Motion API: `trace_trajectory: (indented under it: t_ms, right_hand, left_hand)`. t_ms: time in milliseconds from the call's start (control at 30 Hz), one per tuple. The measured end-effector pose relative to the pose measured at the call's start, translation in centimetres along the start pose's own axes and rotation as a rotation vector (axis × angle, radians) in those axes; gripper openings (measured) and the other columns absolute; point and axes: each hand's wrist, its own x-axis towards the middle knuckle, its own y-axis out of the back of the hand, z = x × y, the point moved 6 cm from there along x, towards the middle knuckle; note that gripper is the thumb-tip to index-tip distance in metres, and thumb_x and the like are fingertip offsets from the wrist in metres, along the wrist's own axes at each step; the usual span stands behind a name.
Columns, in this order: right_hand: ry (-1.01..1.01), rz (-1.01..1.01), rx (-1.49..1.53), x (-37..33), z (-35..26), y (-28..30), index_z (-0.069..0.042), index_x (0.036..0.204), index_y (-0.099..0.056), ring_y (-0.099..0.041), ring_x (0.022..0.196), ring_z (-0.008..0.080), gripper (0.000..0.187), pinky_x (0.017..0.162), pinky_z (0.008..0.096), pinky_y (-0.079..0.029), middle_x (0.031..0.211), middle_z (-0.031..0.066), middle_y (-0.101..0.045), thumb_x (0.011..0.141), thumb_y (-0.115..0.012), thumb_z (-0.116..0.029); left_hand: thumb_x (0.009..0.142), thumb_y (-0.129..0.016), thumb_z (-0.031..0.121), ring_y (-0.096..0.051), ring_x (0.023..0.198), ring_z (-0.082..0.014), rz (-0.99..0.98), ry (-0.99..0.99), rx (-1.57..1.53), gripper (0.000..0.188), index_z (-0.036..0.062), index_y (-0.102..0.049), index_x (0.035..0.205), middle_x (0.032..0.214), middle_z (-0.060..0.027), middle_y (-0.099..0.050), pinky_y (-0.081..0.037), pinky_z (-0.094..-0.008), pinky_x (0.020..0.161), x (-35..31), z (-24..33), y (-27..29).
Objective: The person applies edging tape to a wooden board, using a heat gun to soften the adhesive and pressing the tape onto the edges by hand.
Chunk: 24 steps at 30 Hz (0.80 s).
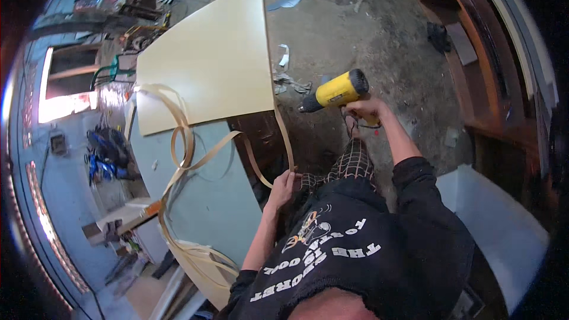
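My right hand [368,107] is wrapped round the handle of a yellow and black heat gun [338,90]. Its dark nozzle points left, toward the edge of a cream board [207,62], with a gap between them. Down at the near side, my left hand [282,188] pinches a long, thin cream edging strip [285,136]. From that hand the strip runs up to the board's near right corner. Another length loops back over a pale blue-grey tabletop [210,201], where the strip lies in loose coils. The board rests flat on the tabletop, overhanging its far end.
A brown wooden cabinet [453,0] with open shelves stands on the right. Scraps [284,56] litter the dirty floor [379,35]. A white panel [498,225] is at the lower right. Tools and a blue bag [109,151] lie along the left wall.
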Motion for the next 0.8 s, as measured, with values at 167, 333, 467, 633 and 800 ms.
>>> trace_trajectory:
  t_ms: [167, 333, 467, 633, 800]
  right_hand:
    - [0.150, 0.242, -0.199, 1.7, 5.9, 1.5, -0.011, 0.145, -0.037, -0.063, 0.106, 0.0299, 0.080, 0.090, 0.0380, -0.050, 0.124, 0.0198, -0.061, 0.078, -0.078, -0.026]
    - [0.224, 0.448, -0.199, 6.5, 10.8, 4.3, -0.019, 0.157, -0.001, -0.033, 0.141, 0.0313, 0.105, 0.112, 0.0370, -0.032, 0.154, 0.0205, -0.031, 0.079, -0.071, -0.008]
    - [0.204, 0.554, -0.073, 13.5, 17.2, 8.6, -0.021, 0.157, -0.003, -0.034, 0.141, 0.0303, 0.103, 0.111, 0.0350, -0.034, 0.155, 0.0202, -0.029, 0.079, -0.067, -0.002]
    - [-0.075, 0.577, -0.244, 23.4, 27.9, 14.7, -0.025, 0.156, -0.012, -0.048, 0.128, 0.0346, 0.093, 0.104, 0.0391, -0.040, 0.139, 0.0226, -0.047, 0.080, -0.060, -0.002]
    - [0.130, 0.950, -0.572, 31.2, 40.2, 22.4, -0.004, 0.140, -0.044, -0.053, 0.118, 0.0401, 0.062, 0.099, 0.0445, -0.043, 0.129, 0.0229, -0.053, 0.079, -0.057, -0.004]
  left_hand:
    - [0.105, -0.039, 0.026, -0.064, 0.102, -0.0195, 0.041, 0.048, -0.060, 0.042, -0.0055, -0.053, 0.130, 0.107, -0.0122, -0.070, -0.048, -0.0321, 0.092, -0.1, 0.0, -0.5]
    - [0.106, -0.039, 0.025, -0.063, 0.101, -0.0182, 0.111, 0.172, -0.118, 0.043, -0.0034, -0.049, 0.136, 0.110, -0.0113, -0.068, -0.048, -0.0310, 0.088, -0.6, -1.1, -0.4]
    - [0.105, -0.041, 0.023, -0.057, 0.087, -0.0131, 0.168, 0.246, 0.100, 0.039, -0.0003, -0.053, 0.133, 0.099, -0.0061, -0.065, -0.045, -0.0279, 0.079, -0.5, 1.0, -0.2]
    - [0.103, -0.043, 0.022, -0.045, 0.062, -0.0107, 0.222, 0.576, 0.112, 0.036, -0.0027, -0.057, 0.125, 0.069, -0.0048, -0.055, -0.038, -0.0305, 0.057, 0.6, 3.1, -0.4]
    - [0.102, -0.042, 0.023, -0.044, 0.055, -0.0220, 0.178, 0.498, 0.397, 0.039, -0.0019, -0.056, 0.129, 0.064, -0.0089, -0.051, -0.037, -0.0352, 0.055, 0.2, -1.2, 1.8]
